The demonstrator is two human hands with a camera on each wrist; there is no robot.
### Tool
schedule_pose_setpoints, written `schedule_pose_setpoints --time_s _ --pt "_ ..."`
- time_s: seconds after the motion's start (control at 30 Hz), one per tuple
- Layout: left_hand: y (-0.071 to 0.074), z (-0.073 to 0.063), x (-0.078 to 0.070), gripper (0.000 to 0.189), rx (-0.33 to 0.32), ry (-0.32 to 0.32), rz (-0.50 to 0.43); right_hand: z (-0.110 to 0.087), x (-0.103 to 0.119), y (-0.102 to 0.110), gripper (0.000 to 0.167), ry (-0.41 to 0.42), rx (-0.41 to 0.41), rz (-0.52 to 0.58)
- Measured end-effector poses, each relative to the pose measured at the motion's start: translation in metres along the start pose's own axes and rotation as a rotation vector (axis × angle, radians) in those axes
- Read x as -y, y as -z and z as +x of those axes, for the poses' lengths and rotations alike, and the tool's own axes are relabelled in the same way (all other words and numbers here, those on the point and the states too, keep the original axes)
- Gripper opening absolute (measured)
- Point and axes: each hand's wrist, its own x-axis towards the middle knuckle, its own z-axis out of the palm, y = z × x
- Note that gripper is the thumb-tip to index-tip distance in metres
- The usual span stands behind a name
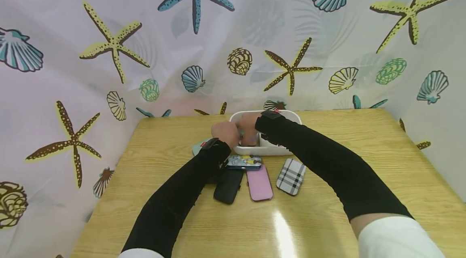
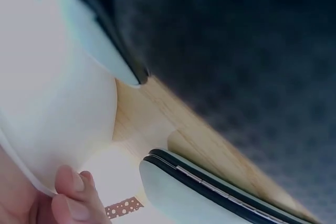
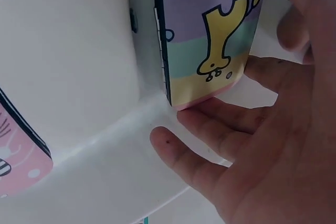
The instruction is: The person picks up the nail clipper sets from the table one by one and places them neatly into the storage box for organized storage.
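Observation:
My left hand (image 1: 225, 132) is at the left end of a white plastic bin (image 1: 263, 151). Its curled fingers (image 2: 73, 192) grip the bin's rim in the left wrist view. Inside the bin, my right hand (image 1: 248, 121) holds a small hinged case (image 3: 184, 51) by its edge. That case has pastel stripes and a yellow cartoon figure, and it stands upright near the wall. A pink patterned case (image 3: 23, 161) shows at the left of the right wrist view. Just outside the bin lies a pale green hinged case (image 2: 178, 187), near my left hand.
In front of the bin lie a cartoon-print case (image 1: 244, 161), a black case (image 1: 228, 187), a pink case (image 1: 259, 183) and a plaid case (image 1: 291, 177). The wooden table (image 1: 356, 136) meets a curtain (image 1: 218, 60) printed with shells and starfish.

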Motion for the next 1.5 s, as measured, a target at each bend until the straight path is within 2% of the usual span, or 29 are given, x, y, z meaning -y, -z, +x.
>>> schedule_pose_setpoints --time_s 0.2,0.53,0.87,1.17,1.37,1.5 --pt "0.001 0.001 -0.003 0.029 0.023 0.002 0.034 0.007 0.000 -0.011 0.058 -0.023 0.003 -0.147" --pt "0.000 0.002 -0.003 0.027 0.038 -0.005 0.047 0.000 0.004 -0.008 0.059 -0.005 -0.001 -0.188" --pt "0.003 0.000 -0.004 0.026 0.033 0.004 0.009 -0.020 0.016 0.001 0.049 0.002 0.024 -0.126" --pt "0.004 0.000 -0.003 0.029 0.031 0.009 -0.004 -0.012 0.010 -0.009 0.044 0.014 -0.002 -0.124" --pt "0.005 -0.001 -0.004 0.034 0.022 0.017 -0.011 -0.011 0.008 -0.010 0.050 0.017 0.015 -0.118" --pt "0.004 -0.001 -0.004 0.030 0.026 0.016 -0.004 -0.018 0.005 -0.005 0.065 0.025 0.047 -0.034"
